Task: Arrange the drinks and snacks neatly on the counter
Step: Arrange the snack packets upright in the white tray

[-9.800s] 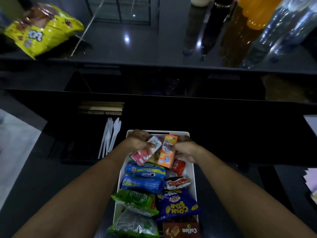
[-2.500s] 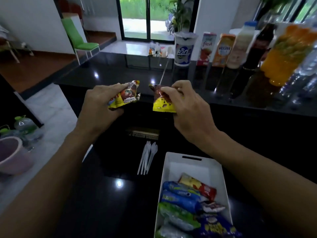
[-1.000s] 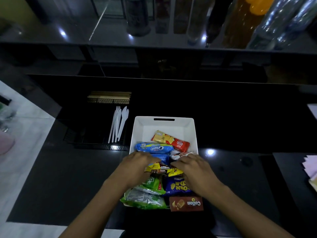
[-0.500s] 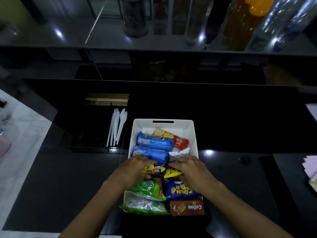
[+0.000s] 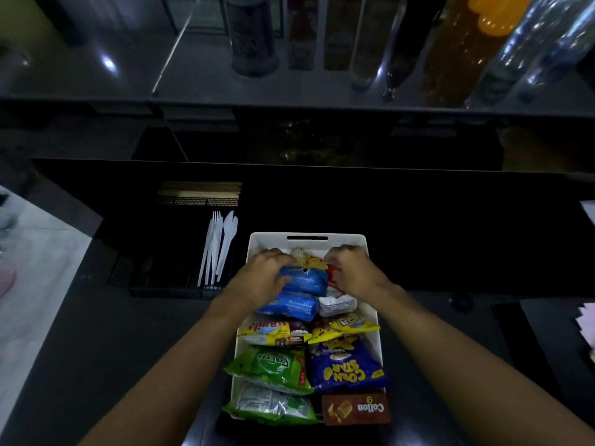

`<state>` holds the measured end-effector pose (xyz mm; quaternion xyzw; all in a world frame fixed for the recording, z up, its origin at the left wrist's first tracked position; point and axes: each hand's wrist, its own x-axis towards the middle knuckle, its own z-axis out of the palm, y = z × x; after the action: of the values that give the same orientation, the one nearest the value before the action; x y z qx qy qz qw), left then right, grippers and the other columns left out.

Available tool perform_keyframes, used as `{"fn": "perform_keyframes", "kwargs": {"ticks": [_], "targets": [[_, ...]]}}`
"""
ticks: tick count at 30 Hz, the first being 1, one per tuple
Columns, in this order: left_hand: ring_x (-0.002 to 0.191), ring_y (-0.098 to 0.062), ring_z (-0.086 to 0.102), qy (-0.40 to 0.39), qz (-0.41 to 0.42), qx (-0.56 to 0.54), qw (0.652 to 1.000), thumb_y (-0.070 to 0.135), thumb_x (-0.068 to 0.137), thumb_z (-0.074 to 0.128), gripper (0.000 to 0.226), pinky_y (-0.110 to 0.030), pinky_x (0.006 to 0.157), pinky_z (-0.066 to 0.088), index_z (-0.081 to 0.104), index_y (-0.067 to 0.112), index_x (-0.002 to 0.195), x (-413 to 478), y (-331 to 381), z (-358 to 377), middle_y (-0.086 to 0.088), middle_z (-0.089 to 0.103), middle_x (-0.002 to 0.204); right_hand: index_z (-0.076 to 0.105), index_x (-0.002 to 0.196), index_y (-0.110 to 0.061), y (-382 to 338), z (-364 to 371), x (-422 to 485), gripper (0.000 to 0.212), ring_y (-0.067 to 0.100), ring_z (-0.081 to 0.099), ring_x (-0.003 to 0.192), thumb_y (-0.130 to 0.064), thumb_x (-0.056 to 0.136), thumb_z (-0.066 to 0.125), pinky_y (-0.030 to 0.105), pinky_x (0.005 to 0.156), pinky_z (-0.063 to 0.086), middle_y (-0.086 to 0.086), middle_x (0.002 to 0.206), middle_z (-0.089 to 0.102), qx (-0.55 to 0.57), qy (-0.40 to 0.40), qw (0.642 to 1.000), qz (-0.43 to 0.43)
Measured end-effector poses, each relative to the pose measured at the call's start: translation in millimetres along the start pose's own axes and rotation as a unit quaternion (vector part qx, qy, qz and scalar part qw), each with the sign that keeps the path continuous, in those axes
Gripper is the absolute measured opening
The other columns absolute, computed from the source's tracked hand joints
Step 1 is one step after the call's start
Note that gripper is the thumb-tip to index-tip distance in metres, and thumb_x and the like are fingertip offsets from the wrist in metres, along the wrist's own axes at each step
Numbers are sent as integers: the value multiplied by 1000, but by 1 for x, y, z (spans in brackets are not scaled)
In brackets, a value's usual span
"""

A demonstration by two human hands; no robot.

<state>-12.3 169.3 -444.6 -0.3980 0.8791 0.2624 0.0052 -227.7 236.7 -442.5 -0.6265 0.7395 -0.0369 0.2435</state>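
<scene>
Now both hands work the far end of the white tray (image 5: 373,320): left hand (image 5: 262,276) & right hand (image 5: 352,272) each pinch an end of the yellow-red packet (image 5: 309,261), prob. to lift it out w/o disturbing the blue packs (image 5: 304,281) near it.

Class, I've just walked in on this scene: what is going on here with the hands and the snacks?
A person is sorting snack packets in a white bin on a dark counter. Both hands work at its far end: the left hand rests against the blue biscuit packs, and the right hand is on a yellow and red packet. Bottles stand lined up on the upper counter behind.
</scene>
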Motion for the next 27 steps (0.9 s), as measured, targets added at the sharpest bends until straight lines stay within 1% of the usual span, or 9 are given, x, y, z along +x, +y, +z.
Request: {"fn": "perform_keyframes", "kwargs": {"ticks": [3, 5, 7, 10, 12, 14, 20, 23, 27], "targets": [[125, -25, 47, -50, -9, 98, 994, 29, 85, 71, 60, -37, 106, 39, 47, 28, 140, 15, 1, 7, -1, 51, 138, 48, 136, -14, -5, 14, 11, 64, 31, 50, 126, -11, 79, 77, 40, 98, 49, 12, 133, 48, -45, -58, 997, 20], [122, -26, 50, -50, -13, 136, 989, 25, 83, 72, 61, -39, 104, 41, 47, 31, 139, 19, 2, 10, -2, 54, 134, 39, 141, -14, -4, 19, 14, 80, 33, 45, 130, -19, 74, 82, 39, 102, 45, 13, 138, 42, -84, -66, 994, 20], [119, -27, 52, -38, -19, 153, 987, 17, 83, 69, 58, -39, 101, 43, 49, 32, 136, 21, 2, 12, -2, 56, 131, 32, 145, -14, -1, 21, 17, 86, 34, 41, 134, -25, 76, 81, 39, 108, 40, 13, 143, 39, -123, -66, 990, 11], [117, -27, 53, -31, -21, 150, 988, 15, 83, 69, 55, -39, 96, 46, 51, 30, 132, 21, -2, 11, 0, 56, 128, 37, 142, -13, 3, 18, 22, 74, 33, 41, 136, -27, 81, 76, 37, 112, 34, 12, 144, 44, -159, -60, 985, -8], [117, -27, 52, -27, -24, 136, 990, 15, 83, 70, 54, -40, 92, 49, 50, 30, 132, 20, -6, 10, 1, 55, 127, 45, 136, -15, 7, 16, 25, 60, 32, 47, 130, -22, 83, 74, 36, 107, 39, 11, 138, 51, -155, -54, 986, -10], [119, -28, 51, -22, -29, 129, 991, 15, 83, 69, 54, -41, 91, 49, 49, 31, 132, 19, -10, 10, 1, 53, 128, 47, 135, -19, 10, 13, 26, 53, 31, 51, 126, -20, 87, 70, 36, 100, 44, 10, 136, 54, -152, -52, 987, -1], [128, -31, 46, 12, -32, 136, 990, 17, 87, 67, 59, -43, 97, 47, 45, 33, 139, 25, -10, 14, -1, 51, 140, 42, 146, -23, 12, 6, 26, 58, 32, 57, 123, -16, 91, 60, 37, 95, 49, 11, 138, 56, -199, -15, 980, -1], [132, -30, 39, 17, -33, 143, 989, 18, 89, 63, 55, -45, 102, 44, 45, 30, 140, 29, -12, 14, -2, 50, 140, 45, 144, -20, 14, 6, 25, 56, 31, 54, 126, -16, 91, 59, 37, 101, 46, 10, 140, 55, -205, 14, 978, -16], [131, -28, 39, 33, -21, 164, 986, 14, 89, 61, 55, -42, 102, 42, 47, 29, 140, 33, -12, 15, -1, 46, 141, 45, 144, -16, 20, 5, 23, 56, 31, 49, 132, -10, 91, 60, 39, 108, 42, 11, 143, 52, -234, 32, 971, -31]]}}
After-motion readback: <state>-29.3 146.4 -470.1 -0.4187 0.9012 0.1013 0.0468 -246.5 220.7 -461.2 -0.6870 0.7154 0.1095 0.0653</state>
